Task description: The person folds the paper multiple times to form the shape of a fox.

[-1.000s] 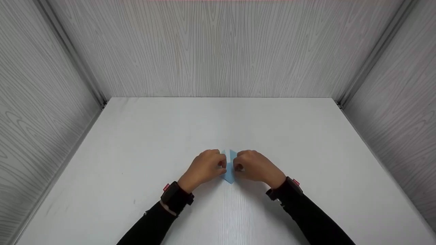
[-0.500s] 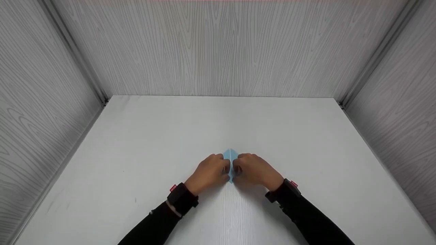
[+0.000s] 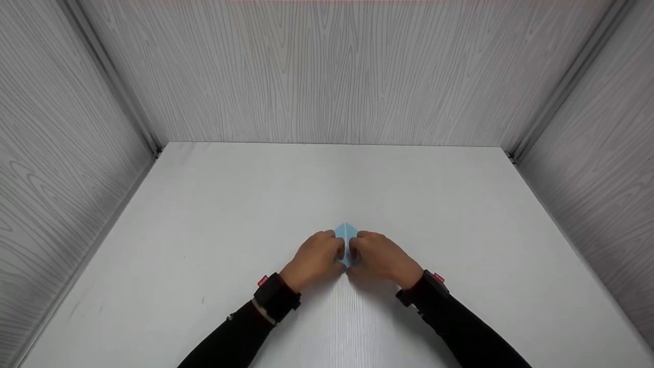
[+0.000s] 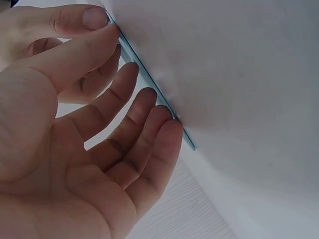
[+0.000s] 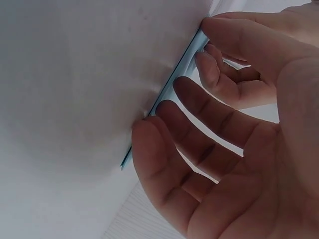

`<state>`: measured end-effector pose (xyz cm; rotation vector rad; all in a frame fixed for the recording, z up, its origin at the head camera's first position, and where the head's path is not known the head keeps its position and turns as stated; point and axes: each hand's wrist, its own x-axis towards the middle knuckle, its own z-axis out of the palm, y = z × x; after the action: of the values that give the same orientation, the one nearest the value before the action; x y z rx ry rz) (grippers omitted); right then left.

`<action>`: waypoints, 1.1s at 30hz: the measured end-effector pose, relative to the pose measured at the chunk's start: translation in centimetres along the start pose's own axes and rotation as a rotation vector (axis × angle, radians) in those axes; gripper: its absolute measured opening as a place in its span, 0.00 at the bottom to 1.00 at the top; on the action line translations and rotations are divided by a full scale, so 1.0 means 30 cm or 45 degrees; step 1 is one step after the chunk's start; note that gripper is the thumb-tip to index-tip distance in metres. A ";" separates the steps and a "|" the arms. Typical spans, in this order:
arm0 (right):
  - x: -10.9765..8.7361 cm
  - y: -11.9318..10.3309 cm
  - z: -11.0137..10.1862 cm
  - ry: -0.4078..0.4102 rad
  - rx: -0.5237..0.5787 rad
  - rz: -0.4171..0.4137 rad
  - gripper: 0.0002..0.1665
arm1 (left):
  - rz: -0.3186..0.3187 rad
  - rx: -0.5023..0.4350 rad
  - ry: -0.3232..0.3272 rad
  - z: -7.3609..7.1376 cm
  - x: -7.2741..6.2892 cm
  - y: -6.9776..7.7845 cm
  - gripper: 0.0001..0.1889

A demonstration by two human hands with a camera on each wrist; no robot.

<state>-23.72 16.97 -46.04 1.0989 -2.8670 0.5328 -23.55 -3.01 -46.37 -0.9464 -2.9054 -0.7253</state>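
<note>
A small piece of folded light-blue paper [image 3: 351,232] lies on the white table between the hands. Its far end comes to a point, and a thin line runs down its middle. My left hand [image 3: 314,259] holds its left side with curled fingers, while my right hand [image 3: 382,259] holds the right side the same way. Both thumbs meet at the near tip. Seen almost edge-on in the left wrist view, the paper [image 4: 189,141] has the fingertips set along its edge. The right wrist view shows matching contact along the paper [image 5: 185,60]. Knuckles cover much of its sides from above.
The white tabletop [image 3: 230,199] spreads around the hands. Grey wood-grain panels stand at the back [image 3: 327,71], on the left [image 3: 56,153] and on the right [image 3: 598,153]. Black wrist bands with red tags sit over dark sleeves.
The hands have drawn closer together, the left one shifting right and slightly nearer. The gap between the paper's two far flaps has narrowed to a thin line. Thumbs now meet at the near tip.
</note>
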 end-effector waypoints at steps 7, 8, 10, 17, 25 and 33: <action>0.000 0.010 -0.005 -0.030 0.059 0.047 0.13 | -0.065 -0.008 -0.030 -0.008 0.004 0.010 0.11; 0.000 0.013 -0.006 -0.036 0.074 0.051 0.12 | -0.063 -0.008 -0.029 -0.008 0.004 0.011 0.11; -0.001 0.022 -0.009 -0.054 0.107 0.057 0.12 | -0.062 -0.009 -0.027 -0.009 0.005 0.013 0.11; 0.014 0.060 -0.013 -0.137 0.234 0.059 0.08 | -0.065 -0.016 -0.024 -0.005 0.007 0.011 0.11; 0.025 0.108 -0.024 -0.175 0.290 0.099 0.13 | -0.070 -0.013 -0.013 -0.001 0.004 0.011 0.11; 0.028 0.136 -0.034 -0.204 0.326 0.127 0.09 | -0.064 -0.008 -0.011 0.002 0.002 0.004 0.10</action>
<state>-27.11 19.60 -46.22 1.0773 -3.0708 0.8778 -23.52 -2.87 -46.37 -0.8820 -2.9460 -0.7357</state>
